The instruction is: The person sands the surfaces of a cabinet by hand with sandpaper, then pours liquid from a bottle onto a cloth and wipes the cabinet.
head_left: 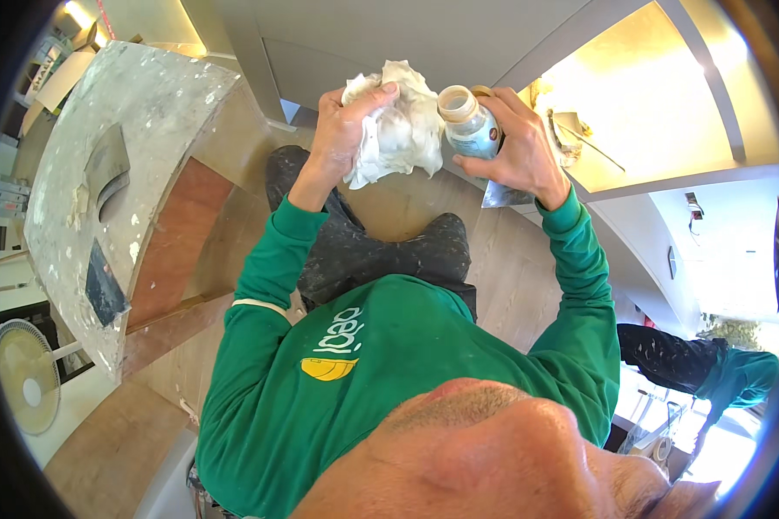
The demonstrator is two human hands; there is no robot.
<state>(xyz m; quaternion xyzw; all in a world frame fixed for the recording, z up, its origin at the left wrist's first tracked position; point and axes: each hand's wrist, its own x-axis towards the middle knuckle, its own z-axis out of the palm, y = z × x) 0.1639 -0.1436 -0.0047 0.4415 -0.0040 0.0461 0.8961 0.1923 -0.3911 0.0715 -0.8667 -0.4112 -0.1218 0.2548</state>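
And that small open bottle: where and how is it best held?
The bottle is probably best gripped around its rounded body, below the neck, from the right, as the right hand does: that leaves its open mouth uncovered, while the white wad in the left hand crowds the other side.

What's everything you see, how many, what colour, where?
sheet: 1, crumpled white, top middle
bottle: 1, clear, blue label, beside sheet
stand: 1, grey, spattered, left
curved piece: 1, grey, on stand
flat piece: 1, dark, on stand
fan: 1, pale, lower left
recess: 1, yellow-lit, upper right
floor: 1, light brown, middle
co-worker: 1, green top, lower right
some others: small or unclear
sweatshirt: 1, green, bottom middle
trousers: 1 pair, dark, middle
face: 1, partly seen, bottom
left fingers: 1 set, holding sheet
right fingers: 1 set, holding bottle
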